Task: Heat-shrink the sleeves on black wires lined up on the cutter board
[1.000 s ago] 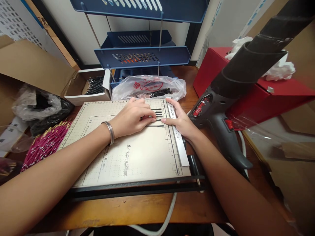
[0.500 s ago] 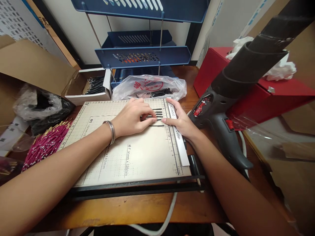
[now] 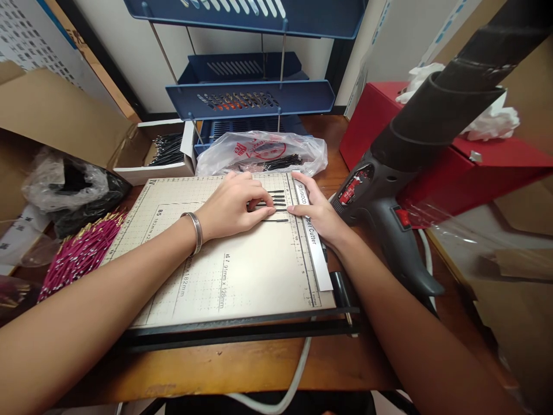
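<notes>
- Well, several thin wires (image 3: 279, 200) lie side by side on the board (image 3: 259, 265), between the left grip (image 3: 237, 204) and the right grip (image 3: 314, 214).
- The left grip has thumb and forefinger almost meeting, with the hand arched low over the board. One wire runs from these tips toward the right thumb; whether they pinch it, I cannot tell.
- The right grip is spread wide, thumb and forefinger well apart over the white strip (image 3: 318, 262). Its thumb tip is at that wire's right end; whether it presses there is too small to tell.
- One more wire lies just on the near side of the left thumb, and the others sit beyond the left fingertips.
- Toward the front, the board's pale printed surface runs on from the wires to a black front edge above the bench (image 3: 233, 372).
- Along the right edge stand the white strip and, nearer, a black handle (image 3: 343, 290); the heat gun (image 3: 389, 187) is close beyond the right grip.
- Behind the far edge, a bag (image 3: 302, 147) sits very near; magenta wires (image 3: 84, 251) are heaped off to the left.
- The wires look dark and straight, with thicker black right ends.
</notes>
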`<state>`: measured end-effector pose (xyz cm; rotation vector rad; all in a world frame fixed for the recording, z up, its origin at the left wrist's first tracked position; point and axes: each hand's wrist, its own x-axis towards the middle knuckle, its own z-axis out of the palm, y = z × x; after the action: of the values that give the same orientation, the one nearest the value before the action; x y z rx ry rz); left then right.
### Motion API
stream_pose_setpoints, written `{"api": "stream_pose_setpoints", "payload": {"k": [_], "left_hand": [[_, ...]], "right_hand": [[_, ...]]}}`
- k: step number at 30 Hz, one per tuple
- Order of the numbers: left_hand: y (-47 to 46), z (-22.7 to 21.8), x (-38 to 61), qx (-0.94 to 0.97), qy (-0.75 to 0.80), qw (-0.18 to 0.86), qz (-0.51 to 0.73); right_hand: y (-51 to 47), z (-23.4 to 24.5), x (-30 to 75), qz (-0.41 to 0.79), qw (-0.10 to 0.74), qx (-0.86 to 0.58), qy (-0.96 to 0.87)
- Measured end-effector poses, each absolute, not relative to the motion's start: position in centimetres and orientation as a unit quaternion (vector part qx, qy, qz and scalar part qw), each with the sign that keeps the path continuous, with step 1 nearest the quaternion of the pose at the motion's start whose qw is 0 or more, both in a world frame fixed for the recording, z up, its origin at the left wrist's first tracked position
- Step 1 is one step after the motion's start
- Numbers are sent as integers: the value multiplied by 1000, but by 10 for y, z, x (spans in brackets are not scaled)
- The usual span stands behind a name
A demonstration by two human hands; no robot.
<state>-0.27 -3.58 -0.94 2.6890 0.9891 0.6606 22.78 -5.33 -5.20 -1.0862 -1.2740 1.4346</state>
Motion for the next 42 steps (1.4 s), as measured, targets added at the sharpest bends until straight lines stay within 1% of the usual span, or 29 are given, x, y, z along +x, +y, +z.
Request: {"api": "stream_pose_setpoints", "payload": {"k": [8, 26, 35, 42], "left_hand": [[-36, -10, -3, 913, 325, 96, 230], [-38, -7, 1, 914, 339, 89, 202], [-30, -9, -4, 879, 383, 110, 261], [-27, -10, -3, 887, 365, 124, 253]], "right_hand": [[-53, -52, 229, 571, 451, -437, -529], [-53, -56, 232, 563, 446, -442, -538], [-52, -56, 226, 548, 476, -457, -515], [-51, -57, 226, 539, 477, -455, -525]]}}
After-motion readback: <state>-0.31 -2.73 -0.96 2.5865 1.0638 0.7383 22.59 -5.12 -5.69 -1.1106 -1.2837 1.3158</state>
